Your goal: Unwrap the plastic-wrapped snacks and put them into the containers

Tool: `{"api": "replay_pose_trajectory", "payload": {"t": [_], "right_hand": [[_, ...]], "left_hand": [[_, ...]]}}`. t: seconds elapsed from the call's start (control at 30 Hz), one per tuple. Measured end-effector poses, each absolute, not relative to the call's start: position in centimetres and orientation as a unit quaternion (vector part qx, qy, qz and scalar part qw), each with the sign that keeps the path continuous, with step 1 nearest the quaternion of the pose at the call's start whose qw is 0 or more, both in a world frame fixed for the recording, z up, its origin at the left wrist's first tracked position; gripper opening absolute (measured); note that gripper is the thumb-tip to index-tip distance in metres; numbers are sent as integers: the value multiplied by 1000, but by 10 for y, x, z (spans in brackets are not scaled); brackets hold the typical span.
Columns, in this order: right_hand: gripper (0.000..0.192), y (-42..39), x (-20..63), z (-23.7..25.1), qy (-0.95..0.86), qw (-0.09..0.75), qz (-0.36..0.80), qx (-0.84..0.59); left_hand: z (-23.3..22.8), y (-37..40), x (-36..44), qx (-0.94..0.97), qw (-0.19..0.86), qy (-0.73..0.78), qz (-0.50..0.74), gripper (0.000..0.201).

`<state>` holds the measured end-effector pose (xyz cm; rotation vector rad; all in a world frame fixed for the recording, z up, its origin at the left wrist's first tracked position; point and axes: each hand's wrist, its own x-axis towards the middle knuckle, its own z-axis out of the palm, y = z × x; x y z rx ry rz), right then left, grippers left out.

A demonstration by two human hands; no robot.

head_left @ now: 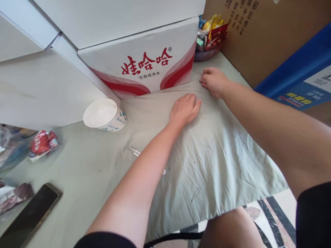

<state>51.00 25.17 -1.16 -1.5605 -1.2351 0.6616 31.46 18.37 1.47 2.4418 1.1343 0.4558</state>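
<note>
My left hand [184,108] lies on the pale green tablecloth [186,162], its fingers loosely bent and the thumb apart, with nothing visible in it. Further back and to the right, my right hand [214,82] rests on the same cloth near the red and white carton [144,65]. Its fingers are loosely bent and hold nothing I can see. Under my left forearm lies a thin white pen-like object [134,151] with a narrow tip; the arm hides its middle. Creases run through the cloth around and in front of both hands.
A paper cup [113,119] stands tilted in view beside the stacked white cartons [38,89]. At left are a phone [31,217] and wrapped snacks [42,143]. A bowl of packets [208,53], a brown cardboard box [248,44] and a blue package [292,82] border the right.
</note>
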Motion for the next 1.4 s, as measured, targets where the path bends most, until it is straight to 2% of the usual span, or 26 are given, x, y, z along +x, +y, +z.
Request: {"api": "replay_pose_trajectory", "payload": {"t": [0.13,0.23,0.33,0.43,0.57,0.7,0.83,0.97,1.1,1.23,1.4], "right_hand": [[38,151,479,2,-549,418,290,-663],[43,92,451,21,-617,312,314,-650],[41,68,410,45,-666,247,298,-637],[38,69,346,72,-725,223,277,-590],[34,73,233,100,-835,210,244,-446],[34,78,105,112,-914,187,196,-303],[36,98,-22,111,-946,139,139,-258],[29,128,-115,96,-936,139,103,-307],[13,141,-156,85,-917,130,113,-361],[26,145,-158,100,-898,141,112,-402],[24,160,-149,137,-861,230,76,-447]], "left_hand": [[15,168,291,820,288,401,290,39],[26,132,243,781,293,393,388,44],[42,84,177,733,296,411,454,50],[53,35,107,662,298,468,504,52],[48,-18,33,607,303,516,523,45],[39,-45,-6,608,306,540,495,26],[47,-48,-25,684,266,536,417,17],[58,-48,-40,687,284,523,417,21],[61,-54,-52,684,297,527,408,20],[61,-57,-60,684,308,508,423,21],[61,-55,-57,682,321,507,418,24]]}}
